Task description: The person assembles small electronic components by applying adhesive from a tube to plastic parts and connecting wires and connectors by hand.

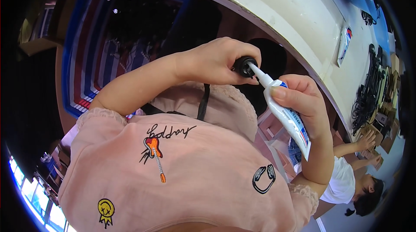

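My left hand (221,60) is closed round a small black cylindrical part (245,67) with a round opening facing right. Between the thumb and fingers of my right hand (301,95) is a white squeeze tube (286,112) with blue and red print. Its long pale nozzle (258,72) points up and left, with the tip at the mouth of the black part. Whether any paste has come out is too small to tell. Both hands are in front of my body, beside the table edge.
The white table (277,4) curves along the top and right. On it lie another tube (345,46) and bundles of black cables (366,89). A striped bag (82,54) holding dark items stands at left. Another person (346,184) works at far right, hands by small boxes.
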The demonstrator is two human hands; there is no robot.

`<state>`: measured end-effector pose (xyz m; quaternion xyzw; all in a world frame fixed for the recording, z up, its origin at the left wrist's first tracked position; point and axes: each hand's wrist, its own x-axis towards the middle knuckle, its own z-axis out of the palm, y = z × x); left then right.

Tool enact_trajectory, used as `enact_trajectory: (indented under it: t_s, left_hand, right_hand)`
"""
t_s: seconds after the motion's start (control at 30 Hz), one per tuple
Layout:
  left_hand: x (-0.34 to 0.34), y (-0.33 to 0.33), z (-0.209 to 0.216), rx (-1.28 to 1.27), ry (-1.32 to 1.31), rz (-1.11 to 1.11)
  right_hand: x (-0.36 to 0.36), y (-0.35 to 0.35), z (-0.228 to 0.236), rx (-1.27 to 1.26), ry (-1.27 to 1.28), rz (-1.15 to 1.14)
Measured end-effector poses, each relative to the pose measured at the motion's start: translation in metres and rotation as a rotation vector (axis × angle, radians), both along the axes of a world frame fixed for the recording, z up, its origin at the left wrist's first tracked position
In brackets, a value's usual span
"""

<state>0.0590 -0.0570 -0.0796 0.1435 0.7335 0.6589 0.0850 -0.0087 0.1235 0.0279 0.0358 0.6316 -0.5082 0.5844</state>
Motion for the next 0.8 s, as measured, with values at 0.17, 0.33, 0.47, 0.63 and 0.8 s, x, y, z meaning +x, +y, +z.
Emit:
enact_trajectory:
  t_s: [0.17, 0.33, 0.47, 0.63, 0.8]
  left_hand:
    - [-0.005, 0.0, -0.004, 0.02, 0.044, 0.018]
    - [-0.013, 0.001, 0.007, 0.101, -0.048, 0.011]
    - [-0.02, 0.007, 0.02, 0.229, 0.0, 0.104]
    - [-0.017, 0.014, 0.032, 0.13, -0.106, 0.085]
    - [-0.018, 0.005, 0.052, 0.108, -0.11, -0.033]
  right_hand:
    - [-0.005, 0.006, 0.0, 0.037, -0.02, 0.02]
    - [-0.013, 0.02, -0.006, -0.12, -0.063, 0.022]
    - [-0.025, 0.04, -0.009, -0.305, 0.147, -0.031]
    - [-0.077, 0.024, 0.003, -0.066, 0.862, -0.09]
    - [-0.164, 0.005, -0.016, 0.162, 0.973, -0.038]
